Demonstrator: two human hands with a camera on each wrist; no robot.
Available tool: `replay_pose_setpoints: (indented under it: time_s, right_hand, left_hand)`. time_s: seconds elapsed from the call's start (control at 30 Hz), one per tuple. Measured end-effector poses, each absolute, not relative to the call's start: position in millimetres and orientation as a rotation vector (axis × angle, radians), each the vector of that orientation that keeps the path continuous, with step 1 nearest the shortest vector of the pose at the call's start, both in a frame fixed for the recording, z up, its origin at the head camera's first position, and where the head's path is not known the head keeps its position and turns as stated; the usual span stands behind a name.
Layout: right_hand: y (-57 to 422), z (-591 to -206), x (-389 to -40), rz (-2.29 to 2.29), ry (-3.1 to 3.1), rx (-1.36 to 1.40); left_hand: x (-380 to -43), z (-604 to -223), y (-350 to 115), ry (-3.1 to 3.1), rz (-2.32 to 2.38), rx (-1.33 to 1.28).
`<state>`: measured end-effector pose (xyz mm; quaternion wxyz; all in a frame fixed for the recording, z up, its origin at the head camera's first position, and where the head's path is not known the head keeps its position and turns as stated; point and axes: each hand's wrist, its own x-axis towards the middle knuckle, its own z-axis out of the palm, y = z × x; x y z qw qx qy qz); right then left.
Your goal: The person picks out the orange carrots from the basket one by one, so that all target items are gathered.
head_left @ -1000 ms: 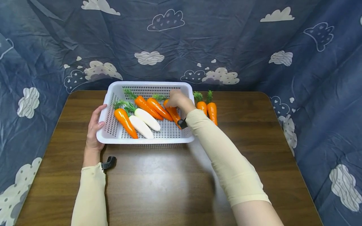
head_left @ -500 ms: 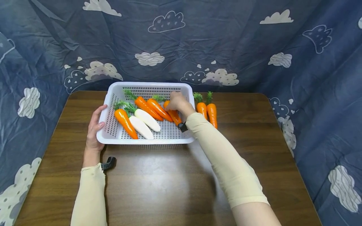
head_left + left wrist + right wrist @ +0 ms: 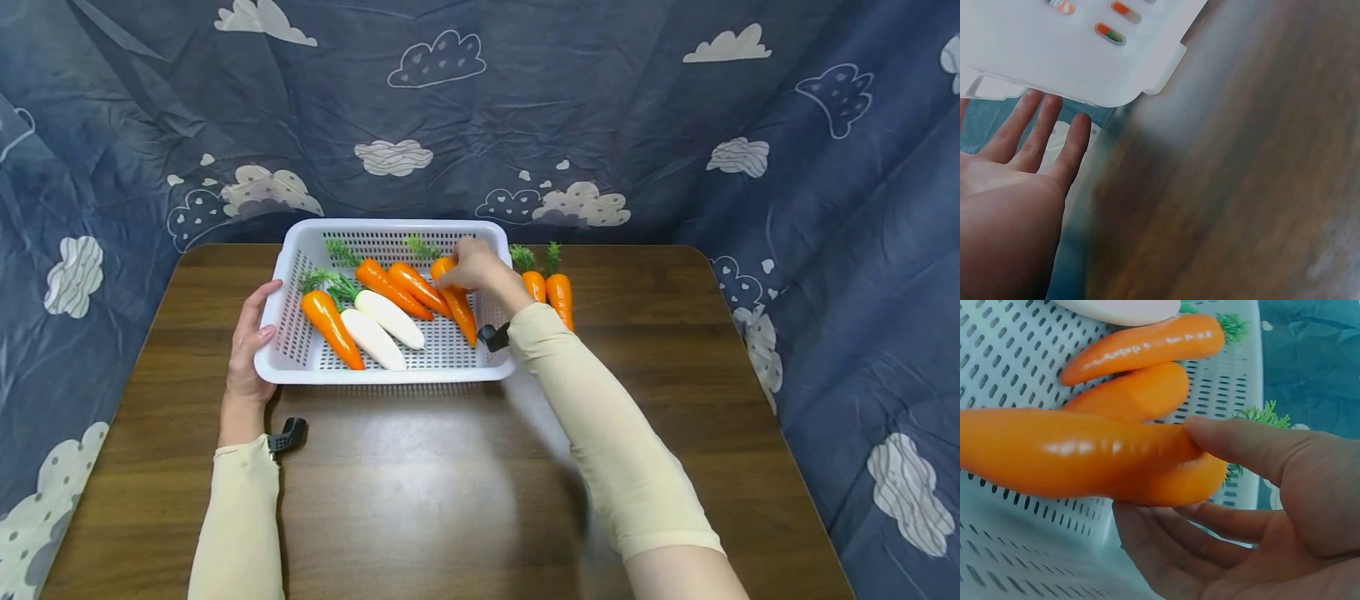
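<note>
A white slotted plastic basket (image 3: 386,377) stands on the table. My left hand (image 3: 247,346) rests at its left side, thumb and fingertips against the outer wall; in the left wrist view the fingers (image 3: 1075,144) look straight. My right hand (image 3: 480,268), reaching inside at the right end, grips a carrot (image 3: 1091,456) near its thick top, thumb on one side and fingers curled on the other. Left of it lie two carrots (image 3: 392,289) side by side, then two white radishes (image 3: 390,318) with green tops. One more carrot (image 3: 330,327) lies farthest left.
Right of the basket, two carrots (image 3: 560,298) lie on the wooden table (image 3: 390,500), partly hidden by my right sleeve (image 3: 592,400). A dark blue cloth (image 3: 450,117) with cloud prints hangs behind the table and at its sides.
My right wrist has shifted slightly to the right, and the gripped carrot has risen a little and shows more of its length. My left hand and the basket stay in place.
</note>
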<state>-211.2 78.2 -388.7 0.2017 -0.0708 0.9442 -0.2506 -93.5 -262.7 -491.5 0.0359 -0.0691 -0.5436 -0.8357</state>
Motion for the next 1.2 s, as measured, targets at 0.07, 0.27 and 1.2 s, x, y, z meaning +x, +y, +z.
replay_pose_setpoints:
  time_s: [0.07,0.27,1.2]
  right_hand:
    - [81,-388,-210,-0.716,2.661,-0.204]
    - [87,-384,-207,-0.751,2.691,-0.183]
    - [152,-336,-188,-1.196,2.789,-0.139]
  left_hand:
    - [-93,-491,-262,-1.68,-2.56,-0.207]
    - [-92,-491,-262,-1.692,-2.564,-0.207]
    - [-91,-491,-262,-1.664,-2.571,-0.225]
